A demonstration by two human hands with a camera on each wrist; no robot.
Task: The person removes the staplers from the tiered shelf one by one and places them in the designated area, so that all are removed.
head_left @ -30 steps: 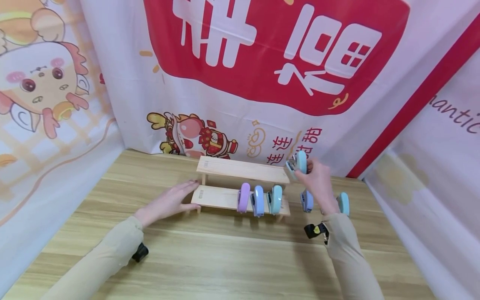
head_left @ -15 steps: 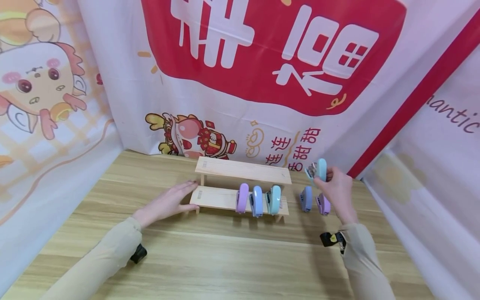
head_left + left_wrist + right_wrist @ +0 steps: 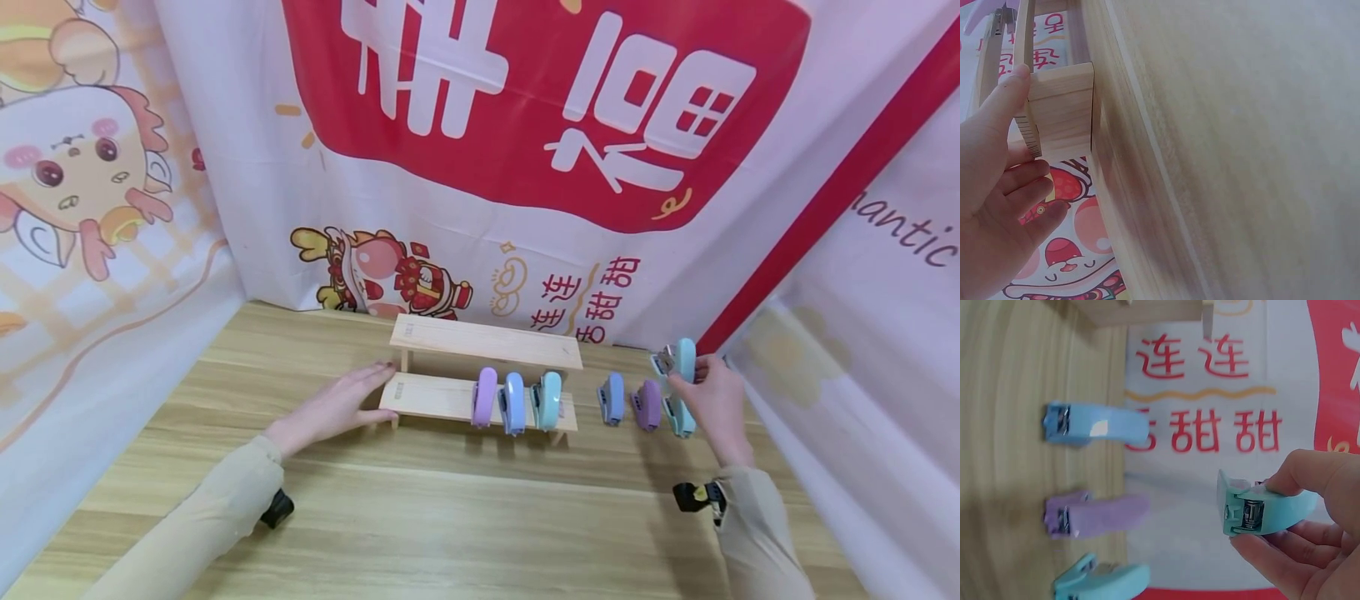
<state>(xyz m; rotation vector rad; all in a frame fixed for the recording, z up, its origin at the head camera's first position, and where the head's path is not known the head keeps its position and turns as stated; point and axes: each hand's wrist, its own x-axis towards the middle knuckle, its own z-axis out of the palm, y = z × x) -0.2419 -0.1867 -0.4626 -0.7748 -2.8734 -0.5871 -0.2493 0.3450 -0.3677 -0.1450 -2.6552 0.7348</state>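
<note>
In the head view my right hand (image 3: pixel 718 408) holds a mint-green stapler (image 3: pixel 684 360) raised at the right. In the right wrist view, thumb and fingers pinch this stapler (image 3: pixel 1266 512) by its sides. My left hand (image 3: pixel 333 407) grips the left end of a two-step wooden rack (image 3: pixel 438 394), thumb at the front corner, fingers behind. The left wrist view shows the thumb on the rack's edge (image 3: pixel 1060 100). On the lower step stand a purple stapler (image 3: pixel 485 397), a blue stapler (image 3: pixel 513 402) and a mint-green stapler (image 3: pixel 549 400), side by side.
Right of the rack, a blue stapler (image 3: pixel 612 398), a purple stapler (image 3: pixel 647 405) and another mint-green stapler (image 3: pixel 680 417) stand in a row on the wooden table (image 3: pixel 450 525). The upper step (image 3: pixel 487 340) is bare. Printed cloth walls (image 3: pixel 420 200) close in the back and sides.
My right hand has carried the mint-green stapler from beside the upper step rightward and down, over the right end of the table row. The left hand has stayed at the rack.
</note>
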